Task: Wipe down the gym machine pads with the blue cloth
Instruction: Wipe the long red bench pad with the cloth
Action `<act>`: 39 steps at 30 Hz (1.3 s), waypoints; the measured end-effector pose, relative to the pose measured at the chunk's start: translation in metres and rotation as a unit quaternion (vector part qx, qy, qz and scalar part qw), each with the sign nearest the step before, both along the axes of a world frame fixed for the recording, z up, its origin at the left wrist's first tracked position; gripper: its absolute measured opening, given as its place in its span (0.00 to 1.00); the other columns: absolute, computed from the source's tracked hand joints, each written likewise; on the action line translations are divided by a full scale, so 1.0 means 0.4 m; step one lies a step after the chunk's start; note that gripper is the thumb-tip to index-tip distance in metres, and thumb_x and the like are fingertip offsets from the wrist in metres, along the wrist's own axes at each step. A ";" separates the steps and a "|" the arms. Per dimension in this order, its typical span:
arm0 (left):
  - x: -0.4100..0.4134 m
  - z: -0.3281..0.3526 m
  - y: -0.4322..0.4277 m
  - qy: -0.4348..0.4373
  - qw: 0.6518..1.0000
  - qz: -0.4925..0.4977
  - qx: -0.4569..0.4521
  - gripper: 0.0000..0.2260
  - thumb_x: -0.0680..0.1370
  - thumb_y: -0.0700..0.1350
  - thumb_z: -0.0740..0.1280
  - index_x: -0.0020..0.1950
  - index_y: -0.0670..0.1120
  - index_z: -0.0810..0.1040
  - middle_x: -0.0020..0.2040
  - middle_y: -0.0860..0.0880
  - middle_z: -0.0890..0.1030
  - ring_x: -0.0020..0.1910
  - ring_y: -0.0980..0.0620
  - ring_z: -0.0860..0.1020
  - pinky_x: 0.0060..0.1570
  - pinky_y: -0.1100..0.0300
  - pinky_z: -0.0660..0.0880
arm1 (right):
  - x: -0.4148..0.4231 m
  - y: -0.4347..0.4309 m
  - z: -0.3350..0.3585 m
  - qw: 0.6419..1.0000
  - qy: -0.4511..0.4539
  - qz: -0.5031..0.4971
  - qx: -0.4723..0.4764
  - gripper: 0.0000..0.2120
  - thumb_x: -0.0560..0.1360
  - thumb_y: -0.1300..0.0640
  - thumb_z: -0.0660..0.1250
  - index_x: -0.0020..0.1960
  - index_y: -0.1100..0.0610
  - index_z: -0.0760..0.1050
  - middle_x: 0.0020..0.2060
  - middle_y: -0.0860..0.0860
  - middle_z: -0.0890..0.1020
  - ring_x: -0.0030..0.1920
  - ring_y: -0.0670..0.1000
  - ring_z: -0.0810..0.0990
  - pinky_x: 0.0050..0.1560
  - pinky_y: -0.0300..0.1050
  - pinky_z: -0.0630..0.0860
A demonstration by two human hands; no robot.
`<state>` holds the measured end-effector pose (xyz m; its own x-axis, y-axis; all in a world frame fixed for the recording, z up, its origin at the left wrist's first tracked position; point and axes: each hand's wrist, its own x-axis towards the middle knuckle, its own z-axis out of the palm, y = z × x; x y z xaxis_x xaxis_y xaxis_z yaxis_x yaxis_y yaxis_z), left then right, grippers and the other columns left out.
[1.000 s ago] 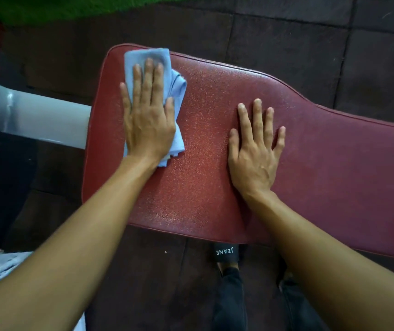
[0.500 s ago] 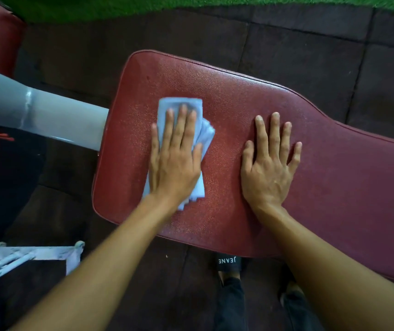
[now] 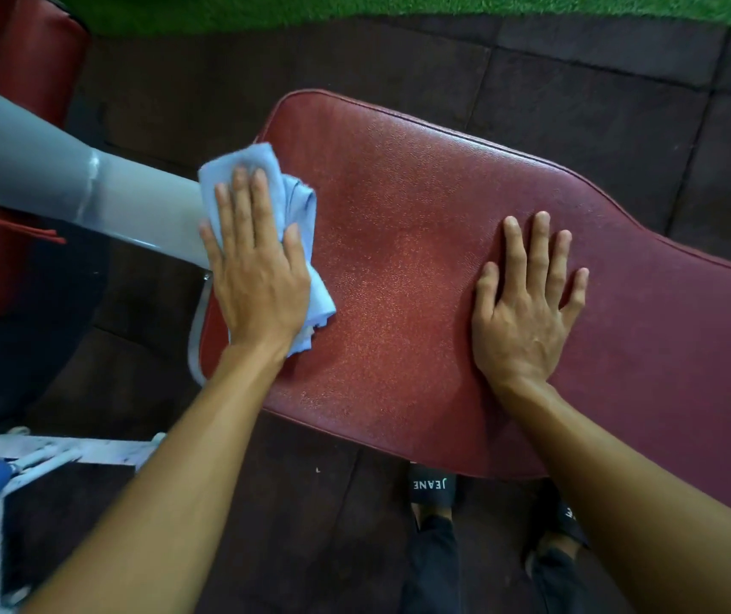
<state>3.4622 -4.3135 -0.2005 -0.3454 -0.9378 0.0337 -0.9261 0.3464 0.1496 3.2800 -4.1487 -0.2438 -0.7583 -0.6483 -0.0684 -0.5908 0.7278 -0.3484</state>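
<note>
A long dark-red padded bench (image 3: 399, 268) fills the middle of the view. My left hand (image 3: 257, 268) lies flat, fingers straight, on a folded light-blue cloth (image 3: 301, 206) and presses it onto the pad's left end, where the cloth overhangs the edge. My right hand (image 3: 527, 303) rests flat on the bare pad to the right, fingers spread, holding nothing. Most of the cloth is hidden under my left palm.
A grey metal tube (image 3: 44, 170) of the machine runs in from the left to the pad's left end. Another red pad (image 3: 36, 51) stands at the upper left. A white metal frame (image 3: 44, 454) sits at the lower left. My feet in black slides (image 3: 432, 485) stand on dark rubber tiles.
My left hand has slid the cloth from the pad's far left corner toward me and then out to the left edge. My right hand has stayed flat on the pad.
</note>
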 end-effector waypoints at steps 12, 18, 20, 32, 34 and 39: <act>-0.020 -0.039 0.294 -0.021 0.996 0.088 0.011 0.26 0.82 0.49 0.52 0.79 0.42 0.55 0.79 0.44 0.57 0.78 0.42 0.55 0.74 0.39 0.53 | -0.013 0.011 0.022 0.999 -0.037 0.022 -0.005 0.25 0.83 0.44 0.47 0.79 0.42 0.47 0.79 0.44 0.47 0.79 0.48 0.42 0.77 0.55 0.40; -0.229 -0.069 0.376 0.005 1.000 -0.008 -0.004 0.26 0.82 0.50 0.55 0.79 0.43 0.56 0.79 0.45 0.58 0.78 0.43 0.55 0.75 0.40 0.54 | -0.079 0.090 0.032 0.995 -0.041 0.096 -0.003 0.25 0.82 0.43 0.50 0.78 0.42 0.51 0.79 0.44 0.49 0.79 0.46 0.46 0.77 0.51 0.45; -0.258 -0.075 0.391 0.014 1.000 -0.014 -0.001 0.26 0.82 0.51 0.54 0.79 0.43 0.56 0.79 0.45 0.58 0.78 0.43 0.55 0.75 0.40 0.53 | -0.092 0.102 0.035 0.991 -0.063 0.114 -0.001 0.25 0.82 0.43 0.51 0.78 0.41 0.51 0.79 0.43 0.49 0.79 0.45 0.45 0.77 0.50 0.43; 0.011 -0.026 0.207 0.093 0.995 0.013 0.038 0.22 0.83 0.47 0.52 0.77 0.45 0.63 0.79 0.45 0.58 0.79 0.45 0.53 0.76 0.40 0.49 | 0.197 0.010 0.121 0.985 -0.123 0.084 -0.092 0.25 0.80 0.47 0.58 0.75 0.52 0.65 0.76 0.57 0.62 0.75 0.61 0.62 0.73 0.56 0.63; 0.032 -0.041 0.200 0.067 0.997 -0.007 0.035 0.22 0.83 0.47 0.51 0.78 0.46 0.61 0.79 0.45 0.57 0.79 0.45 0.52 0.76 0.41 0.48 | 0.237 -0.011 0.096 0.995 -0.074 0.062 -0.023 0.30 0.79 0.39 0.55 0.77 0.49 0.59 0.78 0.58 0.56 0.77 0.62 0.56 0.74 0.58 0.59; 0.036 -0.055 0.211 0.028 1.000 -0.006 0.010 0.23 0.84 0.47 0.51 0.79 0.46 0.58 0.80 0.46 0.56 0.79 0.46 0.51 0.77 0.43 0.48 | 0.194 0.001 0.047 0.985 0.052 0.165 0.012 0.30 0.79 0.35 0.52 0.77 0.44 0.57 0.78 0.54 0.57 0.77 0.62 0.56 0.73 0.61 0.58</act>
